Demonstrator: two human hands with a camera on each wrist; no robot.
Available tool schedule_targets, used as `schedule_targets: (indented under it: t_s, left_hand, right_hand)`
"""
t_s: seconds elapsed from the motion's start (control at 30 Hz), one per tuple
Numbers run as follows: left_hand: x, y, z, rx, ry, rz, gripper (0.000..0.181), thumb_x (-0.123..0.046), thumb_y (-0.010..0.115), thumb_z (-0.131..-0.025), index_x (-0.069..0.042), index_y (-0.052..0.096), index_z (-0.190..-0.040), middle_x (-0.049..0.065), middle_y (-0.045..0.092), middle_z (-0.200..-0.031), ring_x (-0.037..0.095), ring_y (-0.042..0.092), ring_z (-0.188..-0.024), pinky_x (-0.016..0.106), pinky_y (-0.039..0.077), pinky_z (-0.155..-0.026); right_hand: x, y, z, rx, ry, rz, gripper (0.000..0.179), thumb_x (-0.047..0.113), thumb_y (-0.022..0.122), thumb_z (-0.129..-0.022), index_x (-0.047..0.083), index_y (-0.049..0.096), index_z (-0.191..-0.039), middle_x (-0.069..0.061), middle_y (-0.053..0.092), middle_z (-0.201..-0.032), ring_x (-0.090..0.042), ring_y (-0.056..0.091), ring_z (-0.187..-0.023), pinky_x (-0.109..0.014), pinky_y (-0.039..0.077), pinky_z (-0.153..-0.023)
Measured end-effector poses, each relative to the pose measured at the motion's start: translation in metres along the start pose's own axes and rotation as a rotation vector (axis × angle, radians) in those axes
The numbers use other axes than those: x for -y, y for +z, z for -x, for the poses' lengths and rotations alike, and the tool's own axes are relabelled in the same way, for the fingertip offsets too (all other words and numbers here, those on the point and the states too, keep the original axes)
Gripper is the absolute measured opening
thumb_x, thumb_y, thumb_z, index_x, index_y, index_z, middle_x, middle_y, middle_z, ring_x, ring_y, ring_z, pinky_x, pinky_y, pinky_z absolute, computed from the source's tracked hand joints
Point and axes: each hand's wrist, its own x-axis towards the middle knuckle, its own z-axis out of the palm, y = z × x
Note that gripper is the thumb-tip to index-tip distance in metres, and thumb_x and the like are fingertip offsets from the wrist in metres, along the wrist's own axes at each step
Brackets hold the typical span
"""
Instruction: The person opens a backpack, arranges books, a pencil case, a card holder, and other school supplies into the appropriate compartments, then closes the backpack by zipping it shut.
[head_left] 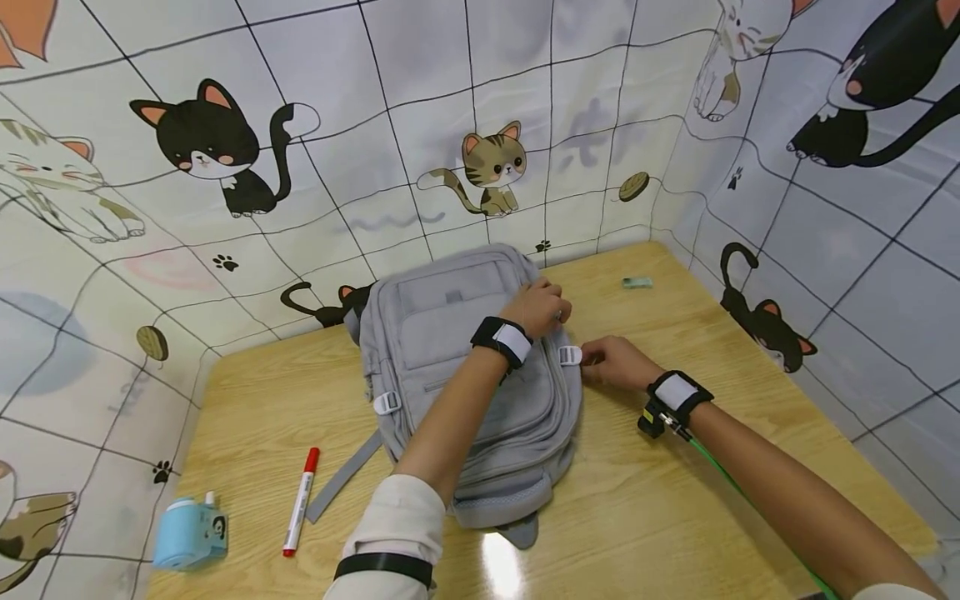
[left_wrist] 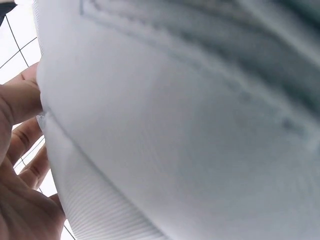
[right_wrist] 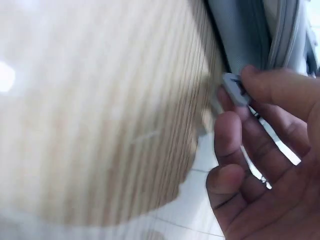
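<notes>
A grey backpack (head_left: 457, 333) lies on the table with its front panel up. My left hand (head_left: 536, 307) reaches across it and grips its upper right edge. In the left wrist view the thumb (left_wrist: 22, 100) bears on the pale fabric (left_wrist: 150, 125), and the other fingers show partly behind that edge. On the bag's right side, my right hand (head_left: 618, 362) pinches a light-coloured strap buckle (head_left: 570, 356) from outside. The right wrist view shows this buckle (right_wrist: 235, 90) between thumb and forefinger, the remaining fingers loosely bent. A matching buckle (head_left: 387, 403) sits on the left side.
Left of the bag, a loose grey strap (head_left: 345, 475) trails beside a red-capped marker (head_left: 302, 502). A light-blue pencil sharpener-like object (head_left: 191, 533) stands at the table's front left. Near the back right edge lies a small green item (head_left: 637, 282). Cat-print cloth (head_left: 420, 108) borders the table.
</notes>
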Motion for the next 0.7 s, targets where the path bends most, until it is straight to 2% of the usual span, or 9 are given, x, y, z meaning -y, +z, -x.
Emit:
schedule_targets:
  t_s: [0.23, 0.33, 0.43, 0.57, 0.7]
  left_hand:
    - [-0.003, -0.004, 0.002, 0.005, -0.015, 0.012, 0.008, -0.025, 0.071, -0.104, -0.024, 0.077, -0.111, 0.001, 0.066, -0.12, 0.024, 0.053, -0.123, 0.045, 0.048, -0.104]
    - [-0.003, -0.007, 0.005, 0.006, -0.018, 0.015, 0.01, -0.023, 0.07, -0.106, -0.024, 0.076, -0.112, 0.002, 0.066, -0.121, 0.024, 0.053, -0.123, 0.047, 0.047, -0.105]
    - [-0.002, -0.003, 0.007, 0.0, 0.0, 0.01, 0.017, -0.02, 0.064, -0.109, -0.026, 0.077, -0.118, 0.0, 0.065, -0.127, 0.023, 0.051, -0.131, 0.053, 0.043, -0.116]
    - [-0.006, 0.0, 0.01, 0.059, 0.076, 0.054, 0.033, -0.012, 0.055, -0.107, -0.03, 0.077, -0.123, -0.005, 0.063, -0.14, 0.022, 0.036, -0.157, 0.065, 0.023, -0.129]
    - [-0.023, -0.009, 0.019, 0.146, 0.17, 0.133, 0.043, -0.009, 0.056, -0.097, -0.031, 0.076, -0.128, -0.01, 0.064, -0.145, 0.02, 0.021, -0.165, 0.068, 0.009, -0.131]
  right_hand:
    - [0.012, 0.002, 0.03, 0.131, -0.024, -0.044, 0.013, 0.004, 0.076, -0.091, 0.014, 0.076, -0.082, 0.004, 0.073, -0.082, -0.007, 0.058, -0.07, -0.025, 0.048, -0.064]
    - [0.016, 0.003, 0.035, 0.137, -0.033, -0.048, 0.012, 0.006, 0.076, -0.091, 0.014, 0.075, -0.082, 0.004, 0.073, -0.081, -0.006, 0.057, -0.067, -0.024, 0.047, -0.061]
    - [0.019, 0.003, 0.037, 0.129, -0.037, -0.065, 0.012, 0.005, 0.075, -0.092, 0.013, 0.075, -0.083, 0.003, 0.072, -0.081, -0.006, 0.056, -0.065, -0.024, 0.046, -0.059]
    - [0.02, 0.005, 0.04, 0.139, -0.029, -0.099, 0.009, 0.005, 0.072, -0.095, 0.011, 0.075, -0.088, 0.0, 0.072, -0.084, -0.007, 0.057, -0.063, -0.025, 0.048, -0.057]
    - [0.021, 0.006, 0.043, 0.138, -0.038, -0.099, 0.007, 0.008, 0.069, -0.099, 0.009, 0.073, -0.094, -0.001, 0.07, -0.085, -0.009, 0.058, -0.063, -0.026, 0.049, -0.058]
